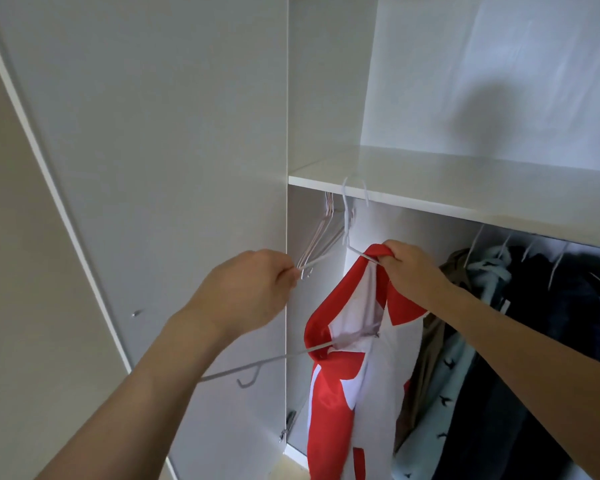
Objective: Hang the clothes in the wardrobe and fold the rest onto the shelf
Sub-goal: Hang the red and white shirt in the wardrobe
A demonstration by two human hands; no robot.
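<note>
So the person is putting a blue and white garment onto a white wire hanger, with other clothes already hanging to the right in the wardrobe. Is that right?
Not quite: the garment is red and white, not blue and white, as the head view shows. The rest holds: the left hand and right hand work it onto a white wire hanger, and other clothes hang to the right.
</note>
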